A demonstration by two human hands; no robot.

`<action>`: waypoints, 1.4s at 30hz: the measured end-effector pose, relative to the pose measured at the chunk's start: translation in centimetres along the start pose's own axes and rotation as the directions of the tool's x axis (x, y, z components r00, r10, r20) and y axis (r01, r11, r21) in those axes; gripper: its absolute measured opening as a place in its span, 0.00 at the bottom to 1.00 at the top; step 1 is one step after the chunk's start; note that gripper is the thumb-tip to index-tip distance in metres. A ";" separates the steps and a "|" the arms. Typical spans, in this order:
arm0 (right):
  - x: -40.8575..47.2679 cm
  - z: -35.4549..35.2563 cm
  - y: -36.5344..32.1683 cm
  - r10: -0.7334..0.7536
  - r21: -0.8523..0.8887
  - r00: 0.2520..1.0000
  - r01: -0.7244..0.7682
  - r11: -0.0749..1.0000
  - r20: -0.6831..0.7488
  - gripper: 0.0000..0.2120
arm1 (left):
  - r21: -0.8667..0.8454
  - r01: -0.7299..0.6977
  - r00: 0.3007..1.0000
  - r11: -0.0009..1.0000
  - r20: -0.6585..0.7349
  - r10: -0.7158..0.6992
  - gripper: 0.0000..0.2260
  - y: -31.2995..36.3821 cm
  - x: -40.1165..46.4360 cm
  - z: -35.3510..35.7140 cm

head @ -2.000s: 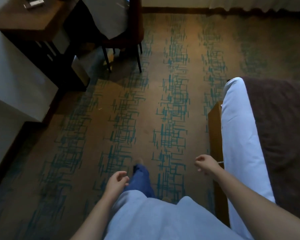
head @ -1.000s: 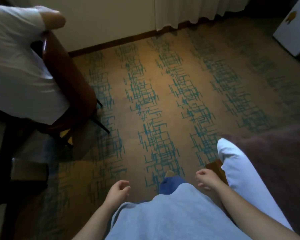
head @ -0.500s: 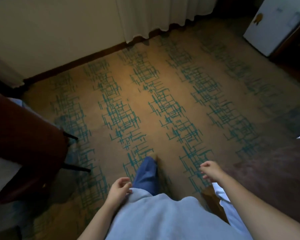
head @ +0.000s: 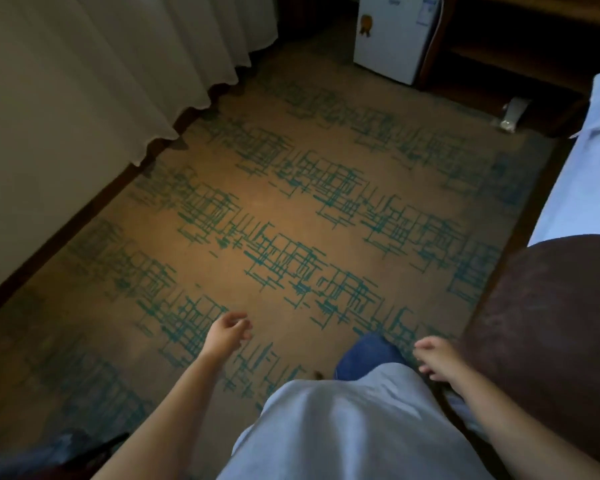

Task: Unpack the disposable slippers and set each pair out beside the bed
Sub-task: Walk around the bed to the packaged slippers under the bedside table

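Head view, looking down at a carpet [head: 222, 216] of tan ground with teal crosshatch bands. The left hand [head: 227, 332] hangs over the carpet at near centre, fingers loosely curled and part open, holding nothing. The right hand [head: 437, 358] is at near right, just beside the dark brown throw [head: 548, 306] at the bed's near end; its fingers are spread loosely and it holds nothing. Whether it touches the throw cannot be told. The bed [head: 582, 188] runs along the right edge, its white sheet showing beyond the throw. Between the forearms are a pale grey-blue shirt [head: 354, 427] and, just beyond it, a blue trouser leg [head: 368, 355]. A pale curtain [head: 136, 57] hangs at far left, its hem just above the carpet, with a dark skirting board [head: 66, 233] running along the wall on the left. A small white fridge [head: 392, 36] stands at far centre-right, next to dark wooden furniture [head: 520, 39]. On the floor by that furniture, near the bed's far corner, lies a small pale packet [head: 513, 112]; it may be the slippers, but it is too small and dim to tell.
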State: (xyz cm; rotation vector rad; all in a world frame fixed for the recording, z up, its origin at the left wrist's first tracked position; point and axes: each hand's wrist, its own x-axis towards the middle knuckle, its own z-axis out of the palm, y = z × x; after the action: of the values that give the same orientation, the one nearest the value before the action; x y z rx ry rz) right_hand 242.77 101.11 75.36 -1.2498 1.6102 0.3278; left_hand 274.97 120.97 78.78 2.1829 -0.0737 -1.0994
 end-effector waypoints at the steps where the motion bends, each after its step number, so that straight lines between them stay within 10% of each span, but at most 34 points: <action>1: 0.6 -0.5 -0.4 0.022 0.020 1.000 -0.022 1.000 -0.003 0.04 | -0.002 -0.007 1.000 1.000 0.017 0.007 0.07 1.5 1.0 0.7; 30: 29.8 -33.9 -28.9 0.035 -0.006 0.999 -0.035 0.999 0.006 0.15 | 0.207 -0.030 0.951 0.978 0.307 -0.036 0.08 41.7 25.8 28.7; 42: 37.5 -42.2 -39.0 0.226 0.285 0.970 -0.192 0.939 -0.092 0.12 | 0.408 -0.377 0.861 0.832 0.486 0.152 0.08 70.5 40.4 38.8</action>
State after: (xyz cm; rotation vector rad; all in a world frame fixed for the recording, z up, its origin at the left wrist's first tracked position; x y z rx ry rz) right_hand 254.80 33.58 76.44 -0.9035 1.8315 0.1526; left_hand 289.63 32.17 77.02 2.1996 -0.9387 -1.4988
